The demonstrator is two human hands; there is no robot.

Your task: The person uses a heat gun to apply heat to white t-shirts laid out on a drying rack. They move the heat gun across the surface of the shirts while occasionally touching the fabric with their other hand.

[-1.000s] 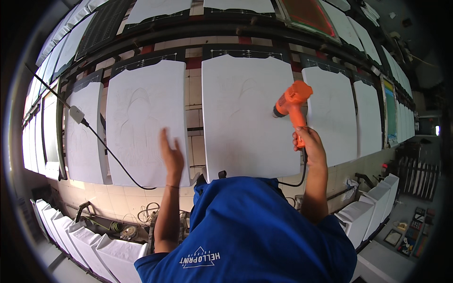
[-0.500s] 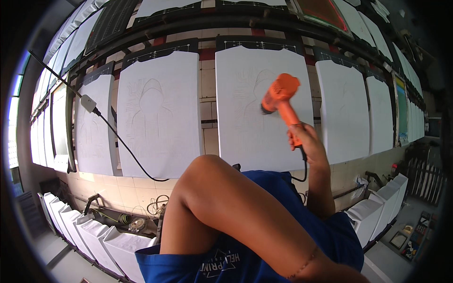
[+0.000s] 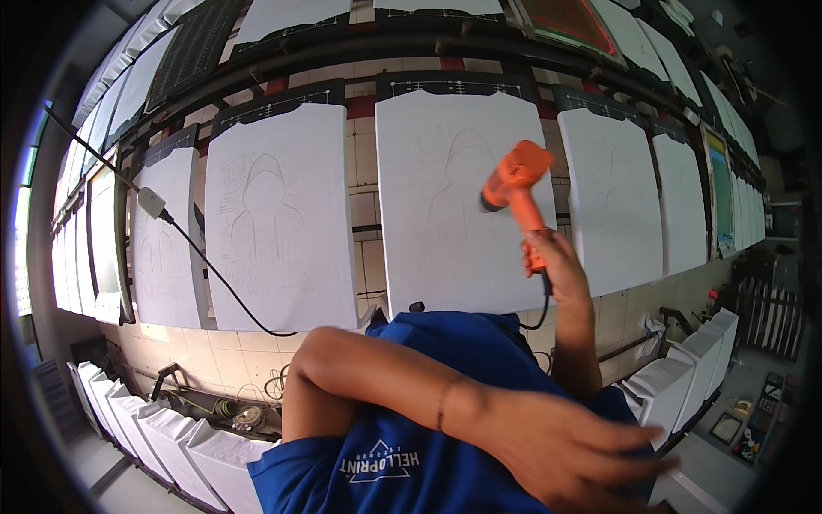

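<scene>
My right hand [image 3: 560,264] is wrapped round the handle of an orange heat gun [image 3: 522,171]. The gun's dark nozzle points left and down over a white shirt [image 3: 428,257] stretched on a dark board [image 3: 454,84]. A faint outline of a hooded figure shows on this shirt. Across my body reaches my left arm, and my left hand [image 3: 556,441] hangs at the lower right with fingers apart and slightly blurred, holding nothing. To the left, another white shirt [image 3: 278,274] bears a similar hooded outline.
A black cable with a pale plug block [image 3: 151,203] hangs across the left shirts. More white shirts on boards [image 3: 612,206] line both sides. Dark rails [image 3: 377,43] run behind. A framed screen [image 3: 574,26] lies at the far right, and a tray of small items [image 3: 753,424] sits lower right.
My left arm has swung down from a raised, bent pose, bringing my left hand into view. The heat gun has shifted slightly right relative to the shirt, still in my right hand.
</scene>
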